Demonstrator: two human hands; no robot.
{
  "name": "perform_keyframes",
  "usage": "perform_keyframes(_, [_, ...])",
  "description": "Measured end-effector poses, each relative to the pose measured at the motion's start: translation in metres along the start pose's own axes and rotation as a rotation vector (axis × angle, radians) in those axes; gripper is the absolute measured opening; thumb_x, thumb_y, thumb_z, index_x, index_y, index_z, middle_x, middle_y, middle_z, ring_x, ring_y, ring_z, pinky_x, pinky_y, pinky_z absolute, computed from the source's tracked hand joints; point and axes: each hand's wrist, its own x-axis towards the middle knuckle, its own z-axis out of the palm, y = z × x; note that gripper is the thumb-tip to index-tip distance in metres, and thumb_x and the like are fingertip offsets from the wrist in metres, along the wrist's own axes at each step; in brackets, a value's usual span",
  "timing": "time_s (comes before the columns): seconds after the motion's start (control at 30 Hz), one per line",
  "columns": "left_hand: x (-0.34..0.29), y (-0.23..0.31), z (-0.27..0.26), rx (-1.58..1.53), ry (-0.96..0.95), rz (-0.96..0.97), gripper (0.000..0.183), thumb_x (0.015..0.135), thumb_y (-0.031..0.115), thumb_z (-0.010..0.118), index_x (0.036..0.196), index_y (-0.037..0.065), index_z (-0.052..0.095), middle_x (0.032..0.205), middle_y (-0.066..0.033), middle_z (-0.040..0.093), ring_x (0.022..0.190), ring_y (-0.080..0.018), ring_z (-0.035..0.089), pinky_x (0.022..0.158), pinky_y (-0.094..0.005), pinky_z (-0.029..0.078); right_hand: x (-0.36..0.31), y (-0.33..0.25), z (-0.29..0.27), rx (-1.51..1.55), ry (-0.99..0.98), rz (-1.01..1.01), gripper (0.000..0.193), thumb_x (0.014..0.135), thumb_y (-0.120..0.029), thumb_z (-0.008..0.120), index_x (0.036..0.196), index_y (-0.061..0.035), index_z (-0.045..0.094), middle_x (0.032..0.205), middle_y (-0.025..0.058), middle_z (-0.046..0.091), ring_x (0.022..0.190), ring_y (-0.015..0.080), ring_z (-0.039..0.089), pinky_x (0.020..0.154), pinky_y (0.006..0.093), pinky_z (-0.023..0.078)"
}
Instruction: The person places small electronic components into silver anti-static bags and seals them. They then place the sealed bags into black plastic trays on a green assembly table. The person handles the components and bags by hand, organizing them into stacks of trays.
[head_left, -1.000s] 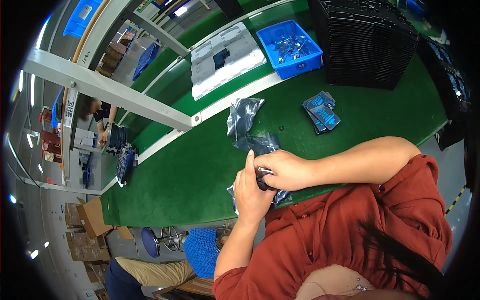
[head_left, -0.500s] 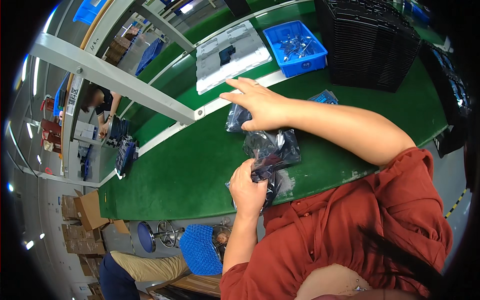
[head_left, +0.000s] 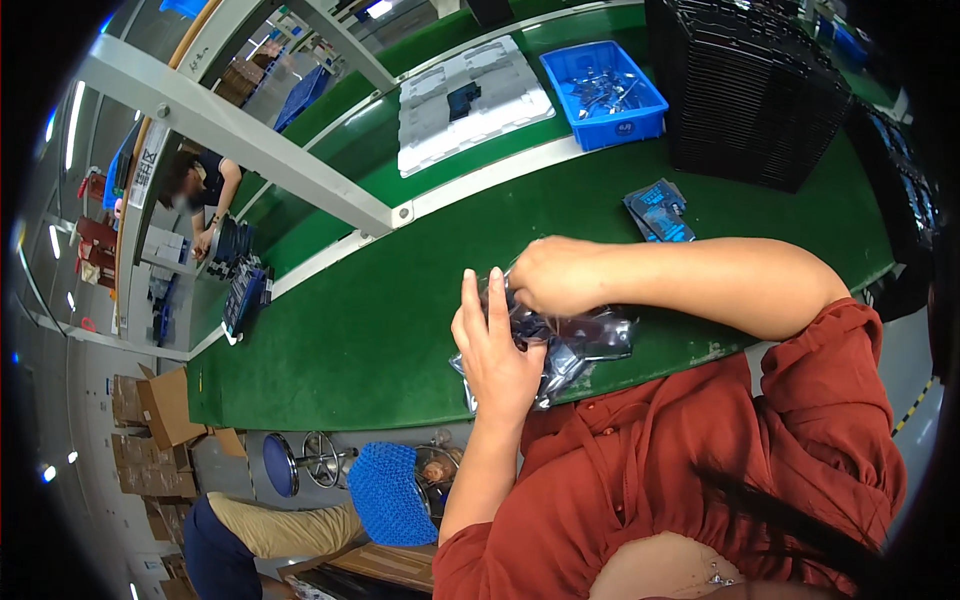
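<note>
Several shiny dark translucent antistatic bags [head_left: 602, 336] lie crumpled in a loose pile near the front edge of the green table. My left hand [head_left: 493, 355] rests on the left side of the pile, its visible fingers stretched up and apart and its thumb against the plastic. Just to its right, my right hand [head_left: 565, 276] is curled closed at the top of a bag, pinching the plastic; its fingertips are partly hidden. What the bags contain, if anything, cannot be made out. Beyond my right forearm lie some flat blue-and-black pieces like circuit boards [head_left: 660, 212].
A blue bin [head_left: 620, 130] of small silvery parts stands at the back, beside a tall stack of black trays [head_left: 750, 110]. A white moulded tray [head_left: 420, 140] holds one dark piece. A white frame post [head_left: 250, 150] crosses the left. Another person [head_left: 205, 190] works at the far left.
My right hand has come back from the far side toward my left hand and closed on a bag. My left hand's fingers have straightened from their grip. The blue-and-black pieces are more exposed.
</note>
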Motion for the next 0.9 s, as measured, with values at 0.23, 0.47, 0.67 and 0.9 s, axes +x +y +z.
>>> perform_keyframes(0.23, [0.006,-0.002,0.0,-0.059,-0.122,0.006,0.063,0.059,0.003,0.075,0.119,0.006,0.055,0.099,-0.0145,0.062,0.095,-0.0338,0.059,0.084,-0.0408,0.047,-0.02,0.01,0.027,0.382,0.2,0.003,0.021,0.086,-0.016,0.055,0.096,-0.0015,0.066,0.085,0.0199,0.065,0.08,0.0352,0.063,0.074,0.0421,0.049])
perform_keyframes(0.47, [0.004,-0.001,0.005,0.012,-0.049,-0.043,0.029,0.06,0.0,0.068,0.087,0.004,0.059,0.083,-0.0115,0.061,0.082,-0.0321,0.059,0.073,-0.0407,0.048,-0.048,0.016,-0.011,0.717,0.385,0.119,0.057,0.086,-0.05,0.057,0.098,0.0047,0.065,0.094,0.0212,0.066,0.09,0.0336,0.063,0.081,0.0412,0.049])
perform_keyframes(0.67, [0.002,-0.009,0.007,-0.004,0.014,-0.118,0.029,0.059,-0.002,0.068,0.087,0.003,0.059,0.082,-0.0122,0.061,0.078,-0.0307,0.06,0.071,-0.0371,0.048,-0.086,-0.003,-0.022,0.028,0.075,-0.109,0.046,0.071,-0.035,0.074,0.092,0.0042,0.063,0.092,0.0175,0.062,0.091,0.0346,0.06,0.081,0.0399,0.048])
perform_keyframes(0.9, [0.006,-0.038,-0.005,-0.307,0.141,-0.385,0.021,0.074,0.003,0.072,0.09,0.0,0.059,0.082,-0.0028,0.062,0.07,-0.0085,0.056,0.063,-0.0243,0.047,-0.071,0.017,-0.015,0.282,0.415,0.141,0.016,0.072,-0.008,0.06,0.085,0.0007,0.065,0.082,0.0229,0.064,0.083,0.0388,0.063,0.076,0.045,0.05])
